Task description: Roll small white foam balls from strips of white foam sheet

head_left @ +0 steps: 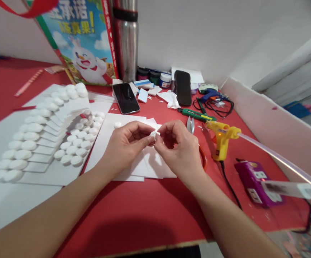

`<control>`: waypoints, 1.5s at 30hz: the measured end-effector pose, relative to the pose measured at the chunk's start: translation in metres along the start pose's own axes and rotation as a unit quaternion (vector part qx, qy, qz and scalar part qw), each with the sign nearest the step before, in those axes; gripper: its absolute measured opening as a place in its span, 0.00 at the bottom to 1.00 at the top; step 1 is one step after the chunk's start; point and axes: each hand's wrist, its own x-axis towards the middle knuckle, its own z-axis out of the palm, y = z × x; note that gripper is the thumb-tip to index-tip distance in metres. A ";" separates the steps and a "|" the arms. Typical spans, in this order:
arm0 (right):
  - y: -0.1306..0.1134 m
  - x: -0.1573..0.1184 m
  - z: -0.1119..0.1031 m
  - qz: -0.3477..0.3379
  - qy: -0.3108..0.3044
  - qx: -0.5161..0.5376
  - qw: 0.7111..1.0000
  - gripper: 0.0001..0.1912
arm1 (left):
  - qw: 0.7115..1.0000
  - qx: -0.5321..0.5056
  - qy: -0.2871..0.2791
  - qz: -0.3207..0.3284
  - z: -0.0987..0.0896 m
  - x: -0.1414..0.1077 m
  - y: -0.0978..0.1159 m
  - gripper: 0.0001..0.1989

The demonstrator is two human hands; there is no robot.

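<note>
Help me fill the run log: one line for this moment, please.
left hand: pinching white piece; right hand: same piece; beneath: white sheets; nearby: yellow glue gun

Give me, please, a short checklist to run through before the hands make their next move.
1. Small white piece held: ok, fingers of the left hand and right hand are on it.
2. White sheets under the hands: ok, several lie overlapping.
3. Glue gun apart from the right hand: ok, there is a gap.
4. Glue gun hot enough: cannot tell, though an orange light shows on it.
5. Scissors free to pick up: not ok, the right hand partly hides them.
</note>
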 end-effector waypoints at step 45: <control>0.006 0.006 -0.014 -0.265 -0.023 -0.058 0.962 0.13 | 0.943 -0.279 -0.041 -0.178 -0.008 0.006 0.003 0.09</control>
